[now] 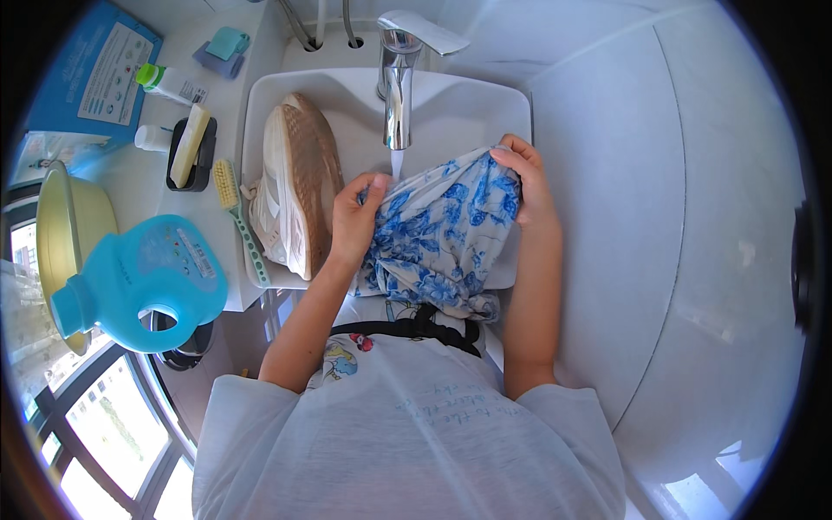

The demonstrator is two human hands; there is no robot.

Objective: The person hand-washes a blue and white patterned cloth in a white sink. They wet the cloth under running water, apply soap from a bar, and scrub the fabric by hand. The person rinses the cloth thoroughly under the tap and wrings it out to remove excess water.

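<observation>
A white cloth with blue flowers (442, 227) is stretched between my two hands, over the front of the white sink (338, 81). My left hand (361, 211) pinches its upper left edge, close to the running water (397, 162). At the upper right corner my right hand (530, 179) grips the fabric. The cloth's lower part is bunched and hangs over the sink's front rim towards my waist. Above it stands the chrome faucet (398, 97), water flowing from its spout. A pair of white shoes with brown soles (296, 188) rests on its side in the basin's left part.
On the left counter lie a scrubbing brush (240, 221), a soap bar (190, 146) on a black dish, a green-capped bottle (172, 83) and sponges (224, 51). A blue detergent jug (146, 279) and a yellow basin (71, 227) stand nearer. A tiled wall (604, 195) bounds the right.
</observation>
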